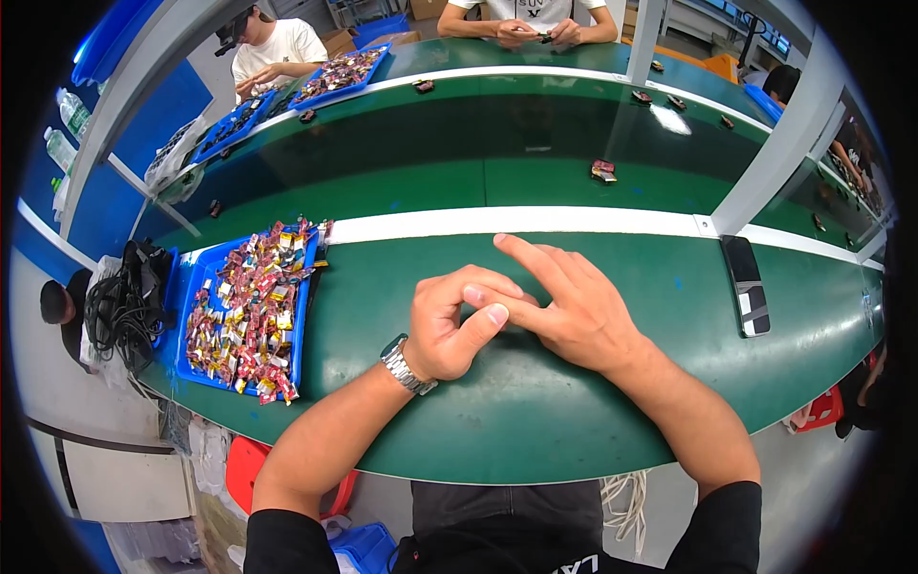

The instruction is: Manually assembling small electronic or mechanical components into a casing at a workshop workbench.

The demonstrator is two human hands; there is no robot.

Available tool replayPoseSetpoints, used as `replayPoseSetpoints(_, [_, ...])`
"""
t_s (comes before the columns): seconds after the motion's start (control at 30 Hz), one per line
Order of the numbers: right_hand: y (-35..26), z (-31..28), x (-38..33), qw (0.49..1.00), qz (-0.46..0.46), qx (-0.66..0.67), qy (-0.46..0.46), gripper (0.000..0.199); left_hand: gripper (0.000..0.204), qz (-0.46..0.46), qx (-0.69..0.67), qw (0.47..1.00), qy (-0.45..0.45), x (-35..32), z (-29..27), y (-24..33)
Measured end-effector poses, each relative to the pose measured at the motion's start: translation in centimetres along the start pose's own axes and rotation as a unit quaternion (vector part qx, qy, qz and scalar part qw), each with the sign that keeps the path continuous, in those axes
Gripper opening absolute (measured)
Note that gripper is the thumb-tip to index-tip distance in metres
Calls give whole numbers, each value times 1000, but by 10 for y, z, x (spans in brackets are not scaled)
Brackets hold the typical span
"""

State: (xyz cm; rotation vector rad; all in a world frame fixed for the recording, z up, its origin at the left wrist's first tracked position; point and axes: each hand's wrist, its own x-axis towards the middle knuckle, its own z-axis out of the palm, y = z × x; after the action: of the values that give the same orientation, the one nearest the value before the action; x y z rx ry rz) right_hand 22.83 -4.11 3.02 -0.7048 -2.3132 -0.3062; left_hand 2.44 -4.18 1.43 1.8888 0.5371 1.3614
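Both hands meet above the green worktable (535, 421). My left hand (449, 320), with a metal watch (406, 366) at its wrist, is closed around the thumb of my right hand. The fingers of my right hand (583, 311) are stretched out, pointing up and left, and no part shows in them. Left of my forearm lies a blue tray (303, 330) heaped with small wrapped parts (251, 311) in red, silver and yellow, some with short wires. Any small thing between the touching hands is hidden.
A phone (746, 287) lies at the right. Beyond the white rail (507, 223) runs a green conveyor (421, 182) carrying several small parts. Grey posts (779, 153) frame the bench. Black cables (129, 306) sit left of the tray. Two people work across the line.
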Motion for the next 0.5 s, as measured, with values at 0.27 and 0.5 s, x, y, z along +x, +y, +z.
replayPoseSetpoints(0.27, [0, 1, -1, 1000, 7, 13, -3, 49, 29, 2, 7, 1000, 2, 0, 1, 0])
replayPoseSetpoints(0.5, [0, 2, -1, 999, 10, 34, -7, 49, 28, -4, 16, 1000, 2, 0, 0, -1])
